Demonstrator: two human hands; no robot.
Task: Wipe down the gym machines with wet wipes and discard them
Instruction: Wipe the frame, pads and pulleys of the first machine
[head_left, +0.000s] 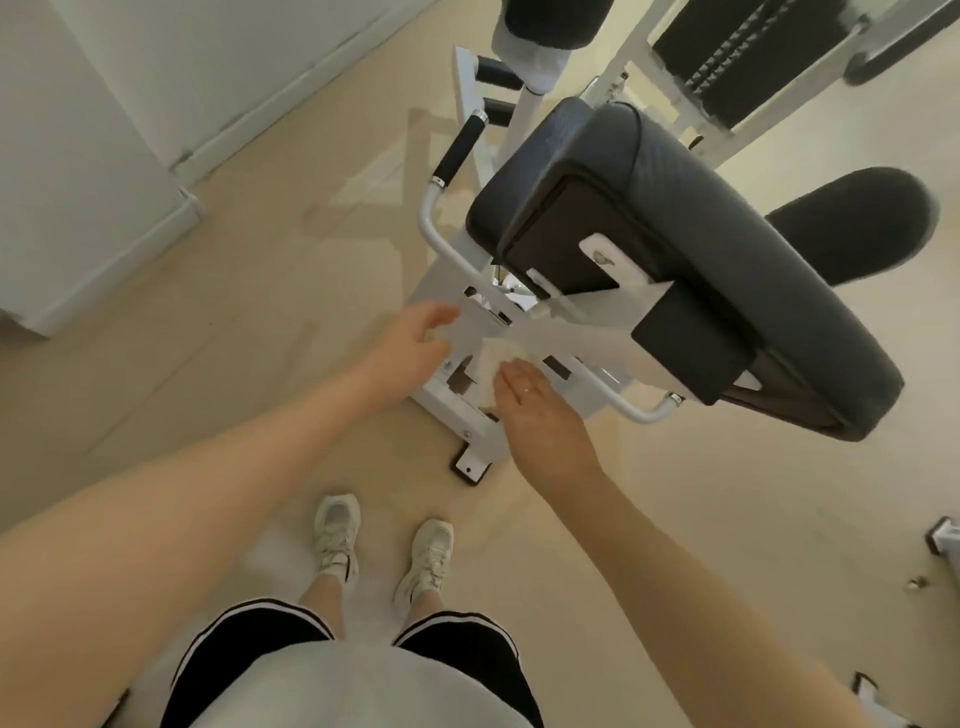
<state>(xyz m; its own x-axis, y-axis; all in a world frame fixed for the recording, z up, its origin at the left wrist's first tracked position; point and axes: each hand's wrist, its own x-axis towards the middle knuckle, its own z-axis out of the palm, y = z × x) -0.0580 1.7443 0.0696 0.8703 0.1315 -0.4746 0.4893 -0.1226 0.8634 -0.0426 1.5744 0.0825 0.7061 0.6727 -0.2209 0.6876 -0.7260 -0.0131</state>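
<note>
Right hand (537, 410) presses a white wipe (496, 361) flat on the machine's white frame (470, 415), fingers straight and together, near the frame's near end below the seat pad (701, 249). Left hand (410, 345) hovers just left of the wipe, fingers loosely spread, holding nothing; contact with frame unclear. Handle bar (441, 228) runs along the frame's left edge, a second bar (628, 408) just right of the right hand. Open floor (234, 312) left of the machine up to the wall (104, 104); shoes (384, 551) stand back from the frame foot.
</note>
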